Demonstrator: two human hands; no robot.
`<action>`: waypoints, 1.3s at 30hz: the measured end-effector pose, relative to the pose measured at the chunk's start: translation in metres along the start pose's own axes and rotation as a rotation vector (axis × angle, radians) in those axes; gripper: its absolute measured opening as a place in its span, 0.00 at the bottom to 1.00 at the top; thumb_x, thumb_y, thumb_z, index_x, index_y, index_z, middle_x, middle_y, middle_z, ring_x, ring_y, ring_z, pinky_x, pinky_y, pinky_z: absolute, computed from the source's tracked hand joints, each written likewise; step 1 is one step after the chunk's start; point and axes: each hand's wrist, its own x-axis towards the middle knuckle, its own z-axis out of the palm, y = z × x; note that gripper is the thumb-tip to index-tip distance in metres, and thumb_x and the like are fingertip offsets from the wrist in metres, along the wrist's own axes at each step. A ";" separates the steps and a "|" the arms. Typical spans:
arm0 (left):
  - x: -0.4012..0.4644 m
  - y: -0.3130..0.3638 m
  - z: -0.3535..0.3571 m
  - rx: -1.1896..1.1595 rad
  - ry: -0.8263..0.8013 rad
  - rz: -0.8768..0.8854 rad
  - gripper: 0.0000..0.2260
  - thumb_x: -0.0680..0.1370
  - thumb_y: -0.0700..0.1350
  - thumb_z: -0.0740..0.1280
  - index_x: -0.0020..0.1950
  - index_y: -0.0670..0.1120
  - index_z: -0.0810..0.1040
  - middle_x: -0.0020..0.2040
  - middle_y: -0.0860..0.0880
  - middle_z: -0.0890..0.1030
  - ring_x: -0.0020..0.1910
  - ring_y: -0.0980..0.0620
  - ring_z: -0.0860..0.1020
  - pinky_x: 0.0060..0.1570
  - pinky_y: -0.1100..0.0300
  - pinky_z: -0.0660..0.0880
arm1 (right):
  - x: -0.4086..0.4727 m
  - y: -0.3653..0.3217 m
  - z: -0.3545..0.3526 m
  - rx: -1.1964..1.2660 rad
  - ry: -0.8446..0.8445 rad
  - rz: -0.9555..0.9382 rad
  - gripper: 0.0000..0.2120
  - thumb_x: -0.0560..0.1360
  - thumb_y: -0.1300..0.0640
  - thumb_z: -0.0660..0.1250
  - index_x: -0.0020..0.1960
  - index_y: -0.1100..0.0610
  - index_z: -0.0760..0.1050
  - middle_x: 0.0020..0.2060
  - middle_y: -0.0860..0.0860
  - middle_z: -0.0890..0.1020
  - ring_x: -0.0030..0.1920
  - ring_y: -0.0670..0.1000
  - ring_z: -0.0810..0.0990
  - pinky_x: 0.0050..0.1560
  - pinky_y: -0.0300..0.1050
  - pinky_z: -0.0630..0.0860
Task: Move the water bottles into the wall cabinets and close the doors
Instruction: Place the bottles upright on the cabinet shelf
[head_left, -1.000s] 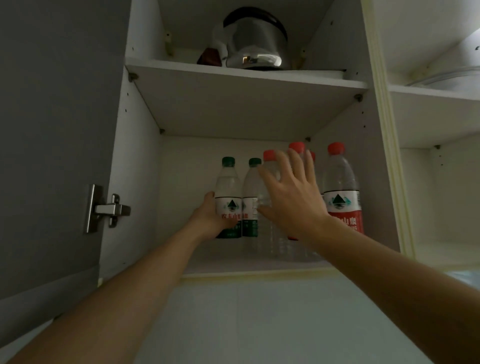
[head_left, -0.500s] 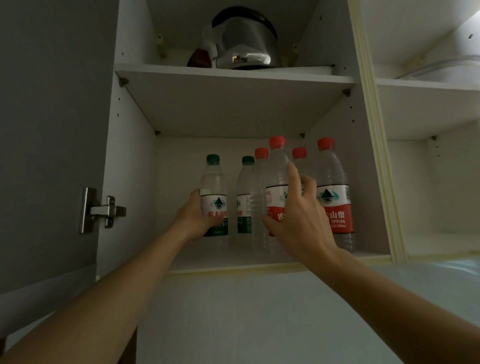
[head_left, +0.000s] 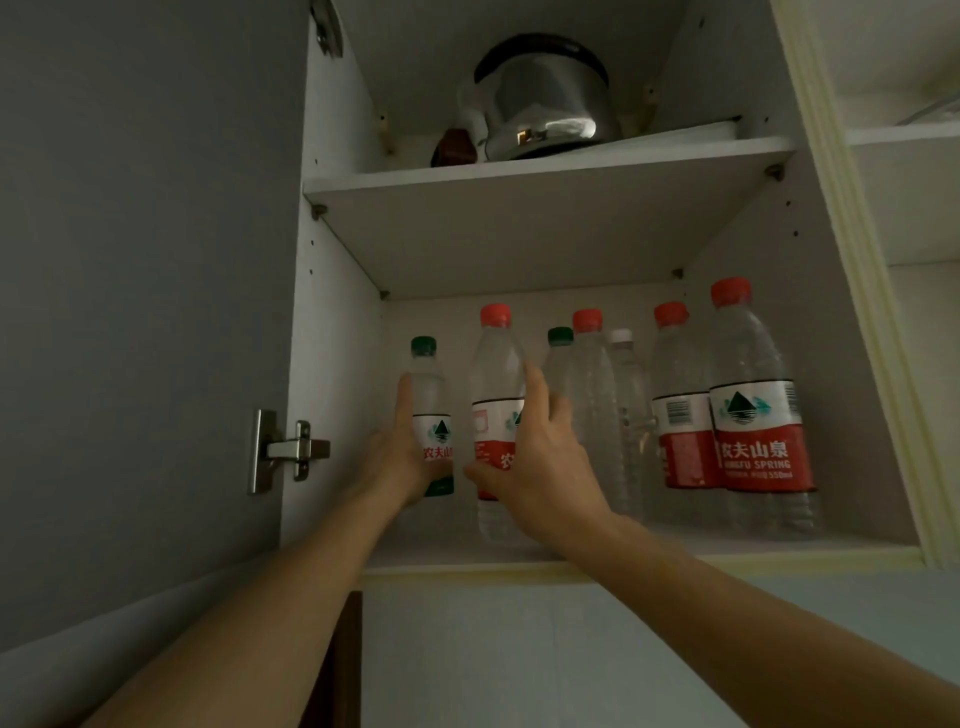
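Note:
Several water bottles stand on the lower shelf (head_left: 779, 548) of the open wall cabinet. My left hand (head_left: 400, 462) grips a green-capped bottle (head_left: 431, 395) at the shelf's left end. Right beside it, my right hand (head_left: 540, 467) holds a red-capped bottle (head_left: 496, 379) by its label. Behind my right hand stand another green-capped bottle (head_left: 560, 358), a red-capped one (head_left: 589, 374) and a white-capped one (head_left: 626, 395). Two more red-capped bottles (head_left: 680, 415) (head_left: 753, 415) stand upright at the right end.
The grey cabinet door (head_left: 145, 312) hangs open at the left on a metal hinge (head_left: 285, 449). A steel kettle (head_left: 540, 104) sits on the upper shelf. A second open cabinet bay (head_left: 914, 208) lies to the right. Pale wall fills the space below the cabinet.
My right hand carried the red-capped bottle leftward, from among the right-hand bottles to beside the green-capped one. My left hand stayed on the green-capped bottle. The view shifted left.

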 end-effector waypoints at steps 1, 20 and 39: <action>0.002 -0.002 -0.003 -0.005 -0.015 0.000 0.56 0.73 0.43 0.78 0.82 0.57 0.37 0.70 0.42 0.74 0.62 0.43 0.77 0.60 0.42 0.77 | 0.005 -0.002 0.005 0.021 -0.035 0.029 0.57 0.70 0.53 0.79 0.78 0.38 0.38 0.67 0.54 0.65 0.62 0.56 0.75 0.62 0.53 0.78; 0.042 -0.037 -0.003 0.199 0.020 -0.134 0.40 0.78 0.44 0.72 0.79 0.59 0.48 0.60 0.42 0.75 0.54 0.44 0.78 0.54 0.46 0.80 | 0.111 0.011 0.061 -0.107 -0.570 0.459 0.33 0.75 0.61 0.74 0.72 0.62 0.59 0.62 0.61 0.75 0.59 0.59 0.79 0.58 0.55 0.81; 0.071 -0.036 -0.003 1.194 -0.018 0.194 0.49 0.74 0.47 0.77 0.81 0.40 0.46 0.65 0.40 0.76 0.57 0.43 0.81 0.49 0.50 0.78 | 0.121 0.058 0.094 -0.511 -0.502 0.055 0.52 0.79 0.54 0.70 0.79 0.56 0.28 0.68 0.64 0.72 0.63 0.61 0.76 0.62 0.57 0.76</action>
